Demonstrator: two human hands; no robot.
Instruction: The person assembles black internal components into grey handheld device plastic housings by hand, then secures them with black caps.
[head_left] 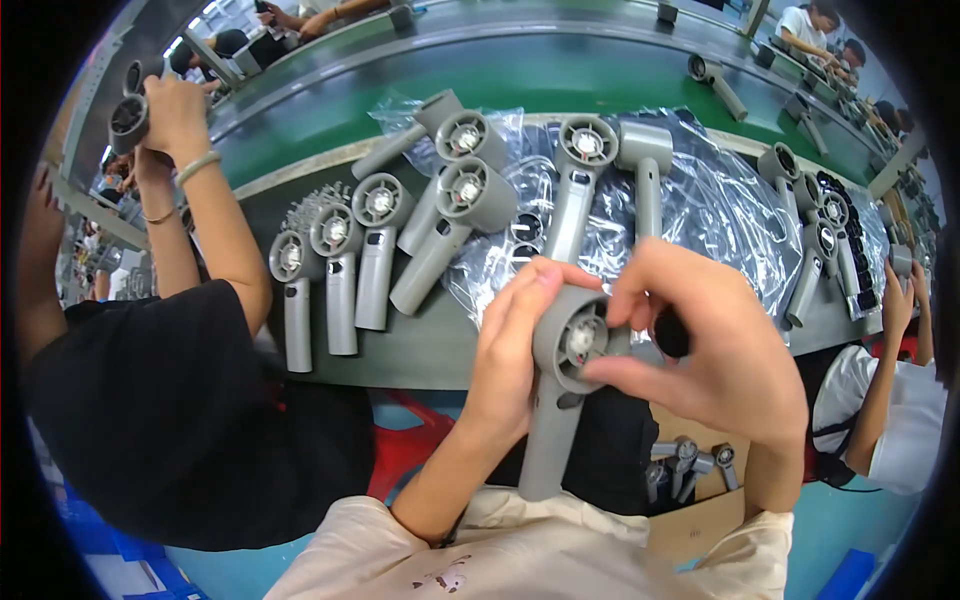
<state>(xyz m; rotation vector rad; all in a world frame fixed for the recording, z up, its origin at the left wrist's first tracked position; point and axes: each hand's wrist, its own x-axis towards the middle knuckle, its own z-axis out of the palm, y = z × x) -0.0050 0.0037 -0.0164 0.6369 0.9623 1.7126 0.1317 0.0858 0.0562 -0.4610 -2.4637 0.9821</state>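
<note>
My left hand (508, 350) is wrapped around the head of a grey handheld fan (551, 440), which it holds upright above my lap. The round end of the head faces up at me, with spokes around a pale centre and wires. My right hand (725, 345) curls beside that head, its thumb and forefinger at the rim and slightly blurred. Among its bent fingers shows a round black part (672, 332), partly hidden by them. Beyond my hands, a grey fan with a silver handle (572, 215) and another fan (648, 175) lie on clear plastic bags (705, 215).
Several similar fans (375, 270) lie at the left of the dark table (420, 372), by small loose parts (318, 205). A green conveyor (600, 75) runs behind. Co-workers sit close on both sides, the left one's arm (225, 215) raised. Below, a cardboard box (700, 525) holds fans.
</note>
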